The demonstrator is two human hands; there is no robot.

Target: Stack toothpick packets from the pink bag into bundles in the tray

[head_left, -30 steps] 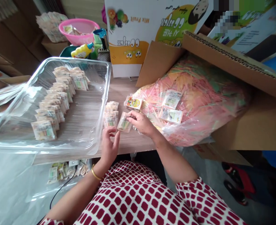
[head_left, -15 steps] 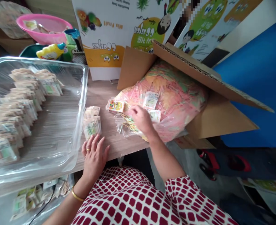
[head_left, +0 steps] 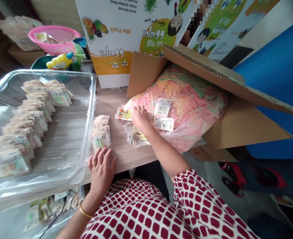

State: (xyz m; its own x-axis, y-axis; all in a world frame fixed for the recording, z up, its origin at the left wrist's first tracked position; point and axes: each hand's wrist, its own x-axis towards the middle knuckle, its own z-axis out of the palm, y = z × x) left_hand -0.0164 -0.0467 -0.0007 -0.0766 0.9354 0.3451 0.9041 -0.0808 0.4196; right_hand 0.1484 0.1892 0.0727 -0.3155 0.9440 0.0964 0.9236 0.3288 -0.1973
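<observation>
My left hand (head_left: 102, 171) lies palm down at the table's front edge, fingers spread. Its fingertips touch or nearly touch the near end of a small pile of flat clear packets (head_left: 101, 132). My right hand (head_left: 140, 119) is over the front of a large clear bag (head_left: 186, 96) of pink, yellow and green sticks, its fingers bent downward. What they grip, if anything, is hidden. Just left of it lies a colourful fruit-printed packet (head_left: 125, 114). White printed packets (head_left: 163, 122) rest on the bag to its right. Loose thin sticks (head_left: 138, 136) show below the hand.
On the left a clear plastic tray (head_left: 83, 146) holds rows of bundled packets. The bag spills from an open cardboard box (head_left: 246, 129). Behind stand printed cartons (head_left: 111, 73), a pink basin (head_left: 54, 48) and a yellow bottle (head_left: 59, 62). More packets (head_left: 40, 210) lie below the table.
My right hand has turned from a loose fist to palm down, shifting slightly left beside the fruit-printed packet. My left hand stays by the small pile. The camera view has shifted a little.
</observation>
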